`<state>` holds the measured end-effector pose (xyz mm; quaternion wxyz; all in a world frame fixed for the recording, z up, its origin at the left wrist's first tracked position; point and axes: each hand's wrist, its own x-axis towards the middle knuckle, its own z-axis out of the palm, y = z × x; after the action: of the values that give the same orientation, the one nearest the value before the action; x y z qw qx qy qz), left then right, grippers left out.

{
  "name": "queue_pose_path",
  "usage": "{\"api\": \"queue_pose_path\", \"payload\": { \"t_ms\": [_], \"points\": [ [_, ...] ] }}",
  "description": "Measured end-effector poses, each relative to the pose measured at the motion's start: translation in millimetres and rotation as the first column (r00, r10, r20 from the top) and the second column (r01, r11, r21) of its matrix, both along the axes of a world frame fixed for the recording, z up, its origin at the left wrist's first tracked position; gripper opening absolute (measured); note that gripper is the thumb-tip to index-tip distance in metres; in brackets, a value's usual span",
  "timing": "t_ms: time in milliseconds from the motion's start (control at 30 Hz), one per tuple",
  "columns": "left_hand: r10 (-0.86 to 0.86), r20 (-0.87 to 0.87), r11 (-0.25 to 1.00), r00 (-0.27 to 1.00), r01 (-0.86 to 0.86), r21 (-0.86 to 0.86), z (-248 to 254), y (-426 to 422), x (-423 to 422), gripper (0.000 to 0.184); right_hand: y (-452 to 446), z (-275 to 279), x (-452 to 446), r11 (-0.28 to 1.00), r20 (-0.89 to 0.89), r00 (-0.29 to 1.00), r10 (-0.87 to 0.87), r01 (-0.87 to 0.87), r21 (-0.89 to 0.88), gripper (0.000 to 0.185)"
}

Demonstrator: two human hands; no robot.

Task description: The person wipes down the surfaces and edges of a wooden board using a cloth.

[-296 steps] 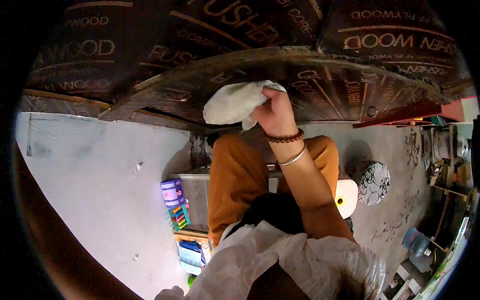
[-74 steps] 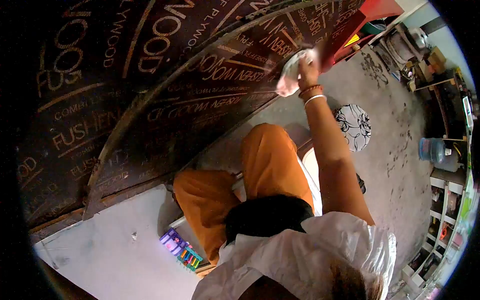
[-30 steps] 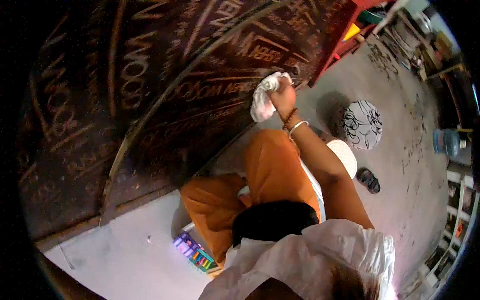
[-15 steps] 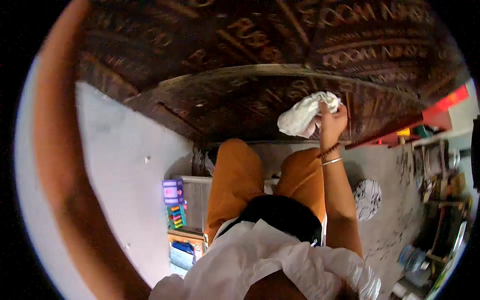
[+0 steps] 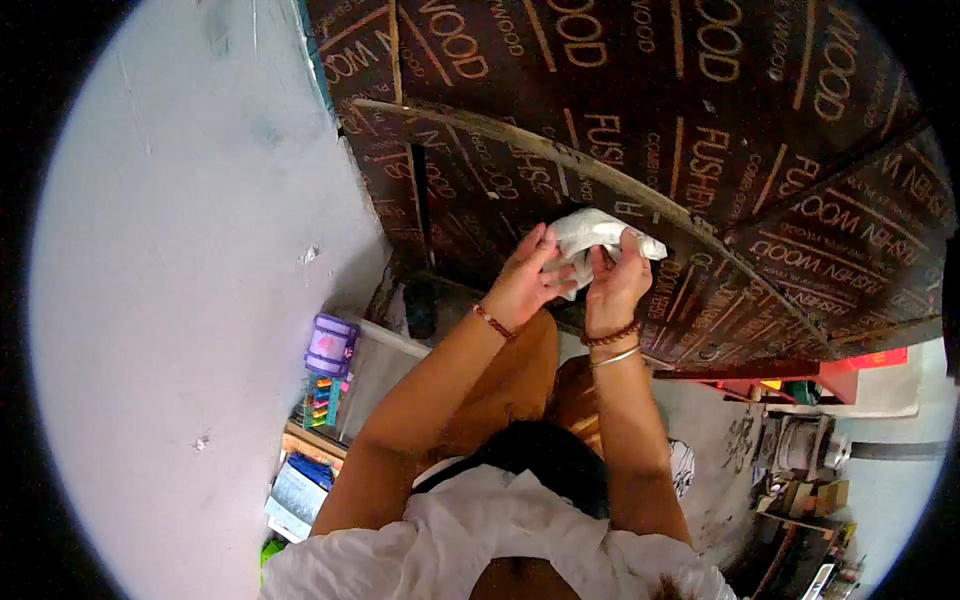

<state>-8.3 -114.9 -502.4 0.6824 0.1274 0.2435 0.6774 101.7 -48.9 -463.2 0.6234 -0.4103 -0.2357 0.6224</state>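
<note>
A crumpled white cloth (image 5: 588,229) is held up between my two hands, in front of the dark printed plywood (image 5: 650,150). My left hand (image 5: 525,277) is at the cloth's left edge, fingers partly spread and loosely gripping it. On the other side, my right hand (image 5: 618,285) pinches the cloth between thumb and fingers. Beaded bracelets circle both wrists, and a pale bangle (image 5: 616,356) sits on the right one. Some fingertips are hidden in the folds.
A pale wall (image 5: 190,280) rises on the left. Near it are a purple case (image 5: 331,345) and a colourful toy-like item (image 5: 322,400). A red frame (image 5: 835,382) stands at right, with cluttered shelves (image 5: 800,500) beyond. My knees are below the board.
My left arm has come down from the upper left, and its hand has joined the right at the cloth. The view has turned, showing more of the left wall.
</note>
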Motion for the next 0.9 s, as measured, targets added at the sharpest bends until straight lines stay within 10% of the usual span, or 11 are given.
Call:
{"api": "queue_pose_path", "payload": {
  "t_ms": [167, 333, 467, 533, 567, 633, 867, 900],
  "points": [
    [0.191, -0.027, 0.973, 0.981, -0.192, -0.127, 5, 4, -5, 0.048, -10, 3, -27, 1.000, 0.043, 0.999, -0.009, 0.008, 0.018, 0.014],
    [0.198, 0.194, 0.980, 0.961, -0.198, -0.021, -4, 6, -8, 0.036, -7, -5, -51, 0.834, 0.386, 0.817, 0.428, -0.522, 0.180, 0.025],
    [0.181, 0.251, 0.983, 0.951, -0.173, -0.054, 4, 19, -21, 0.038, -23, 24, -5, 0.699, 0.912, 0.406, 0.056, -0.668, 0.254, 0.039],
    [0.185, 0.220, 0.979, 0.958, -0.161, -0.124, -11, 34, -17, 0.039, -28, 44, 26, 0.512, 0.824, 0.407, -0.393, -0.648, 0.564, 0.026],
    [0.253, -0.076, 0.966, 0.964, -0.256, -0.033, -20, 38, -12, 0.035, -24, 59, 42, 0.348, 0.699, 0.403, -0.591, -0.654, 0.672, 0.021],
    [0.299, 0.054, 0.916, 0.953, -0.270, -0.296, 1, 44, 0, 0.026, -5, 88, 69, 0.176, 0.472, 0.272, -0.839, -0.685, 0.707, 0.017],
    [0.391, 0.227, 0.886, 0.892, -0.297, -0.357, 1, 63, 18, 0.024, 73, 121, 78, 0.078, 0.191, 0.083, -0.978, -0.706, 0.704, 0.031],
    [0.459, -0.410, 0.860, 0.788, -0.511, -0.020, -23, 55, 5, 0.038, 74, 120, 75, 0.074, 0.202, 0.096, -0.975, -0.714, 0.696, 0.031]
  ]
}}
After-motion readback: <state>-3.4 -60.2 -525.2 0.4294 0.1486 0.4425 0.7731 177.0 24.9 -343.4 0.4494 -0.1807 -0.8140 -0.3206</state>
